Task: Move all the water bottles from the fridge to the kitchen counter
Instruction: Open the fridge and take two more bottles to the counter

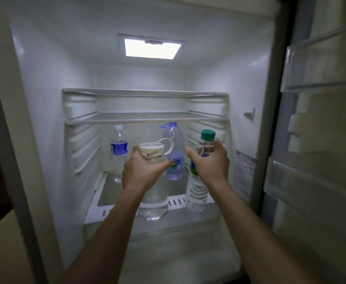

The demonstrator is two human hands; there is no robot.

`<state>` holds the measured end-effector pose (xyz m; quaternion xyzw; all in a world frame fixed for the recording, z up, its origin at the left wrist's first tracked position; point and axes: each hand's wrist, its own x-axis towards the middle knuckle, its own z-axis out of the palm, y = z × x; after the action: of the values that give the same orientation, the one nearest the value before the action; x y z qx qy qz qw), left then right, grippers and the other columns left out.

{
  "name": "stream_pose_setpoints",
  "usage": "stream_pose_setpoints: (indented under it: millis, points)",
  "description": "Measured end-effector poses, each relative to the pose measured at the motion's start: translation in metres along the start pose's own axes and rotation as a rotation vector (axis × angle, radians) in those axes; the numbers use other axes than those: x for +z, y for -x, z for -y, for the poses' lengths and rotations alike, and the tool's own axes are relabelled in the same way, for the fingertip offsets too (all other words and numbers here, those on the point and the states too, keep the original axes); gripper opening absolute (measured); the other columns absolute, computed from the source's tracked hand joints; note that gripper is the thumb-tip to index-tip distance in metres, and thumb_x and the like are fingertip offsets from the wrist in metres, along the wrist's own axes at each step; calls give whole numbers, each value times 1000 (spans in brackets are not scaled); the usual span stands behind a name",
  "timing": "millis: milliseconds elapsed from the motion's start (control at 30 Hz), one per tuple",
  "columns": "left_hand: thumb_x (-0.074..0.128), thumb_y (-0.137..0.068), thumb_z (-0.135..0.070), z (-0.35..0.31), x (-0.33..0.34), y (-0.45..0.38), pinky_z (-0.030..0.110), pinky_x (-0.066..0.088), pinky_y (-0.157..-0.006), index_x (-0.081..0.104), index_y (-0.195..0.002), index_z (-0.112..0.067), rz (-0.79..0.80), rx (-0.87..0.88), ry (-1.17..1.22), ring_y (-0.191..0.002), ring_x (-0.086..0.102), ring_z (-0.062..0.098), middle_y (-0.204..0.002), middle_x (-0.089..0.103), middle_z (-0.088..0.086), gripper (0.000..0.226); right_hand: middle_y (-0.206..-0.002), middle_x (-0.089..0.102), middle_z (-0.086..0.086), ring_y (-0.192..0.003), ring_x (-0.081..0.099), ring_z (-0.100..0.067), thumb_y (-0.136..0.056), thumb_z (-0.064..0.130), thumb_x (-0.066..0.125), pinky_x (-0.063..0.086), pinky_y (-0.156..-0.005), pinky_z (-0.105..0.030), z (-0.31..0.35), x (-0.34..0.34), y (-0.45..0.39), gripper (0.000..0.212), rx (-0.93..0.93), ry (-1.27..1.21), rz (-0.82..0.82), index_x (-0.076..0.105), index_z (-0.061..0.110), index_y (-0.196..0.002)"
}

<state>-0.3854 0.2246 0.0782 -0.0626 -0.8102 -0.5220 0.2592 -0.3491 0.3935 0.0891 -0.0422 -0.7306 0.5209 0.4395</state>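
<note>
Inside the open fridge, my left hand (142, 171) grips the neck of a clear bottle with a wide cream lid (153, 199) at the front of the lower shelf (176, 201). My right hand (211, 162) is closed around a ribbed clear bottle with a green cap (197, 191) just to its right. Behind them stands a large bottle with a blue handle and blue label (175, 152). A slim bottle with a white cap and blue label (118, 152) stands at the back left.
Two glass shelves (145, 116) sit above the bottles, under the lit ceiling lamp (151, 49). The open fridge door with its racks (320, 99) is at the right. The fridge's left wall and frame (24, 140) lie close to my left arm.
</note>
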Motion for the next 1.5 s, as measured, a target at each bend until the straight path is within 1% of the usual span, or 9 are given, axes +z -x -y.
stream_pose_setpoints:
  millis: [367, 467, 767, 933, 1067, 1133, 1233, 1400, 1500]
  points:
    - [91, -59, -51, -10, -11, 59, 45, 59, -81, 57, -118, -22, 17, 37, 18, -93, 68, 19, -107, 70, -1, 74, -78, 57, 14, -67, 54, 4, -81, 28, 83, 39, -54, 1, 16, -32, 31, 32, -12, -15, 61, 50, 28, -83]
    - [92, -59, -50, -14, -17, 71, 45, 59, -83, 58, -120, -21, 13, 40, 24, -96, 68, 20, -109, 71, -1, 75, -78, 55, 16, -66, 54, 4, -84, 27, 81, 39, -52, -6, 24, -40, 40, 37, -22, -24, 93, 45, 33, -79]
    - [91, -58, -52, -26, -45, 112, 41, 58, -83, 58, -119, -22, 28, 77, 50, -98, 67, 21, -110, 71, -2, 75, -85, 58, 16, -76, 59, 0, -84, 31, 80, 51, -73, -25, 47, -63, 78, 33, -12, -49, 132, 51, 25, -99]
    - [91, -52, -56, -23, -71, 143, 40, 59, -76, 60, -111, -29, 58, 20, 99, -98, 68, 19, -100, 69, -10, 71, -85, 60, 19, -78, 60, 3, -79, 31, 83, 44, -66, -11, 62, -76, 121, 34, -37, -23, 95, 52, 38, -91]
    - [91, -51, -55, -21, -99, 174, 31, 53, -75, 62, -106, -33, 74, 19, 154, -93, 69, 12, -95, 70, -17, 66, -87, 62, 12, -79, 62, -3, -80, 28, 83, 54, -77, -28, 77, -88, 153, 32, 8, -33, 57, 58, 24, -98]
    - [90, -49, -57, -22, -111, 190, 40, 58, -79, 60, -104, -34, 101, 6, 160, -94, 68, 15, -96, 70, -17, 67, -83, 63, 14, -73, 63, 0, -78, 28, 84, 51, -70, -20, 88, -96, 168, 30, -2, -18, 49, 57, 29, -92]
    - [83, -42, -66, -25, -123, 213, 53, 61, -71, 58, -105, -35, 149, 4, 185, -93, 68, 17, -99, 71, -12, 75, -81, 64, 17, -68, 62, 12, -78, 31, 84, 45, -60, -4, 106, -112, 191, 31, 2, -3, 32, 54, 36, -83]
    - [82, -37, -68, -26, -128, 245, 51, 62, -74, 61, -107, -33, 214, 13, 238, -91, 70, 18, -99, 73, -10, 80, -77, 69, 15, -69, 65, 9, -77, 26, 85, 49, -64, -10, 125, -144, 222, 27, 44, -57, -58, 60, 31, -85]
    - [81, -36, -69, -31, -128, 256, 41, 59, -79, 61, -101, -36, 242, 17, 259, -89, 70, 12, -96, 73, -15, 76, -81, 70, 14, -76, 66, 8, -78, 26, 84, 49, -63, -5, 132, -159, 235, 24, 43, -34, -65, 64, 26, -92]
